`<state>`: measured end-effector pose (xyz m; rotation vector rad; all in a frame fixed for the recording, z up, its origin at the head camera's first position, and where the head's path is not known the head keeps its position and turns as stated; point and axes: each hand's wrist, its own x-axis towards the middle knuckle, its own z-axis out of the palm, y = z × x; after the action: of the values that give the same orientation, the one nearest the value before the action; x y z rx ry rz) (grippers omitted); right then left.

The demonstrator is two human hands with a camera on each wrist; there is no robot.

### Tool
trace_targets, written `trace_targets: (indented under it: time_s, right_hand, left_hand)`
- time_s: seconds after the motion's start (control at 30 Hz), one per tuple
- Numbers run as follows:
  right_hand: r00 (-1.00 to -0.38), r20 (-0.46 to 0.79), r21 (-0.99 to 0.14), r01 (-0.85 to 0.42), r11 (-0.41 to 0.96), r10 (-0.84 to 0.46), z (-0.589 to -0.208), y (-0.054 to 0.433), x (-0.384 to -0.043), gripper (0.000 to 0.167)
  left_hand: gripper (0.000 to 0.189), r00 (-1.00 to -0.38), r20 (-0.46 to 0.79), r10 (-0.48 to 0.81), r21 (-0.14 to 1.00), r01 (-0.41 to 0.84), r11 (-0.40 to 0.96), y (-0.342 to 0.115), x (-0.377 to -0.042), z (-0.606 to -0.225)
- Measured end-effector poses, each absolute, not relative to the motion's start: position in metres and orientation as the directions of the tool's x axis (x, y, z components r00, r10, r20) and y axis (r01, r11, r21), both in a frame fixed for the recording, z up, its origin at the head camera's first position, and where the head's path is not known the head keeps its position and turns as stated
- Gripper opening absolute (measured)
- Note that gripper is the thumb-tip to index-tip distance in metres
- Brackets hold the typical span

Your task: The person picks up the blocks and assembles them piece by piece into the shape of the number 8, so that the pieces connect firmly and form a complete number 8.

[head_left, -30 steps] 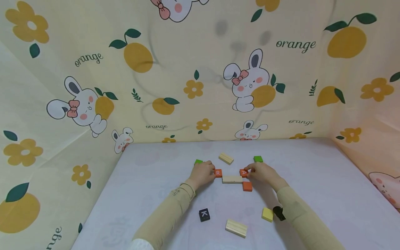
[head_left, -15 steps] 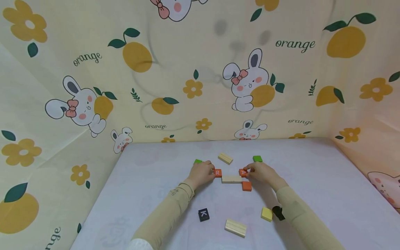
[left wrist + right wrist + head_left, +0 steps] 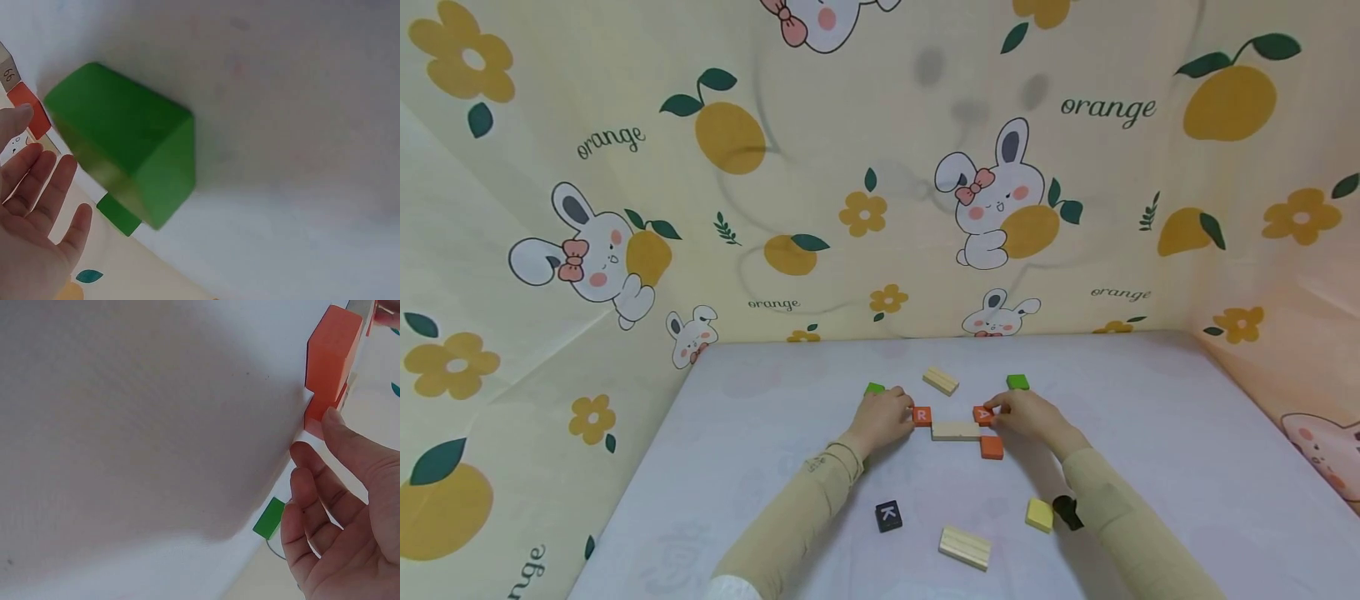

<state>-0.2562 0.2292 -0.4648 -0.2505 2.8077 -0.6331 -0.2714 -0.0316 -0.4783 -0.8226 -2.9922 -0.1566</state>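
Left of the wooden plank (image 3: 955, 431), the left hand (image 3: 882, 419), fingers spread, touches the R block (image 3: 922, 417). The plank runs lengthwise toward the nearer right hand (image 3: 1032, 415), which touches the A block (image 3: 981, 415); whether it pinches, I can't tell.

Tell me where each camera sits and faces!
Head: on the head, looking forward and down at the table; left hand, right hand, sleeves show.
Left wrist: on that wrist, looking close at a green block; left hand at left edge.
Right wrist: on that wrist, looking across the table; right hand at right, left fingertips top right.
Head and right wrist share both hands.
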Motion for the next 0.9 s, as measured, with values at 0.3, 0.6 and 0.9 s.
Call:
trace_targets:
  time_s: [0.3,0.6,0.9]
  right_hand:
    - [-0.954,-0.188,-0.442,-0.128,0.888,-0.231,-0.464,0.23,-0.255,0.03]
    - [-0.956,-0.193,-0.441,-0.117,0.89,-0.222,-0.465,0.23,-0.254,0.03]
    - [-0.955,-0.195,-0.453,-0.113,0.885,-0.222,-0.464,0.23,-0.253,0.029]
  left_hand:
    - [0.029,-0.863,0.104,0.495,0.157,0.505,0.848,-0.047,-0.262,-0.474]
    - [0.03,-0.88,0.084,0.468,0.219,0.474,0.853,-0.077,-0.244,-0.473]
    - [0.034,-0.861,0.104,0.498,0.258,0.507,0.823,-0.115,-0.222,-0.476]
